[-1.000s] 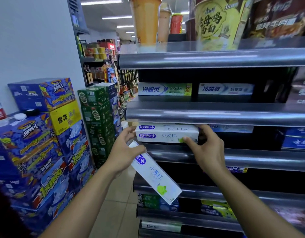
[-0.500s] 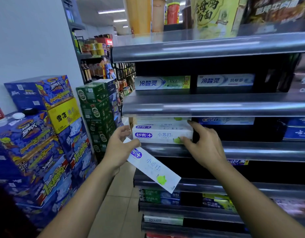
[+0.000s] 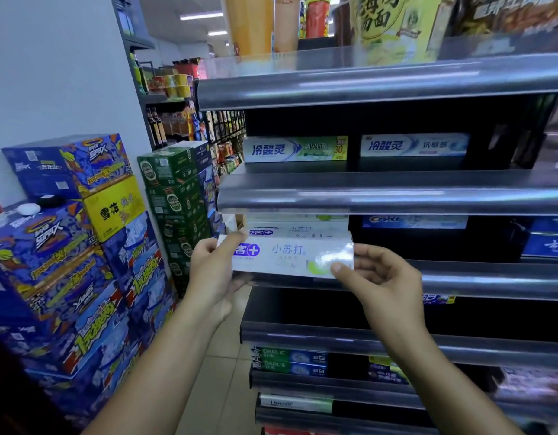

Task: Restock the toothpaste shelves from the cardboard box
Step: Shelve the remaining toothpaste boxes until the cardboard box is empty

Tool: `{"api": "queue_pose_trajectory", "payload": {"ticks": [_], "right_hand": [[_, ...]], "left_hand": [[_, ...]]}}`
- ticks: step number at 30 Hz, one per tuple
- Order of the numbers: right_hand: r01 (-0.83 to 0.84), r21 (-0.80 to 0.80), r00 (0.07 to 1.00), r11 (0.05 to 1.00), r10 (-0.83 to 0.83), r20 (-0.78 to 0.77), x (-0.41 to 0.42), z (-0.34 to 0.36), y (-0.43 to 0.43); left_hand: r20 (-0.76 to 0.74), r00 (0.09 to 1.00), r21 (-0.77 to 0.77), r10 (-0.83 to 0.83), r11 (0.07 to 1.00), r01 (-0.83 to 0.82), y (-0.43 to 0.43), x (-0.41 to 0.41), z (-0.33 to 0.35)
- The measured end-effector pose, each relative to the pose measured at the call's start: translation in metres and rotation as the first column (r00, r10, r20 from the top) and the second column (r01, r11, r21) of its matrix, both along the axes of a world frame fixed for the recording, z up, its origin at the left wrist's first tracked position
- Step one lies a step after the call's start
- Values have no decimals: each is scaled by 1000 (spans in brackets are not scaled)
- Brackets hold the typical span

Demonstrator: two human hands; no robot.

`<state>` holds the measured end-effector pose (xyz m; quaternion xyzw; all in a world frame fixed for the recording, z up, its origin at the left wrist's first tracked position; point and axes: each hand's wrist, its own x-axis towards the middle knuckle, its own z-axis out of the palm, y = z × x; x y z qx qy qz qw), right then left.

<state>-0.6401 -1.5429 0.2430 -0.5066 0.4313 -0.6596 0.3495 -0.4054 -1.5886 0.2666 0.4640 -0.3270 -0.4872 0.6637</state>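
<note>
White toothpaste box is held in the air, long axis horiz., parallel to the shelf edge, printed face toward the camera. It hangs just in front of the stack of same boxes on that shelf, so the way in is straight back, away from the person, under the shelf above. Left hand grips the box's left end, thumb across the front, other fingers curled behind. Right hand pinches the right end, thumb tip on the lower front corner; fingers behind, mostly hidden. One hand per end, neither nearer. Judgement: next move prob. needs a small lift to stack-top height, then a level push back; the gap above the stack looks tight.
</note>
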Motion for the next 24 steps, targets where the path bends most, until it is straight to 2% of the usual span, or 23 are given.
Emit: {"api": "queue_pose_trajectory", "payload": {"ticks": [4, 11, 22, 24], "right_hand": [[72, -1, 994, 997, -72, 80, -2, 9, -13], [163, -56, 986, 985, -162, 29, -4, 15, -34], [280, -81, 945, 957, -290, -152, -5, 18, -65], [292, -70, 924, 954, -300, -237, -6, 15, -69]], "left_hand": [[-14, 1000, -94, 26, 995, -28, 6, -7, 1], [254, 962, -219, 103, 975, -47, 7, -5, -3], [380, 903, -276, 199, 956, -94, -31, 5, -4], [385, 902, -257, 193, 962, -96, -32, 6, -10]]}}
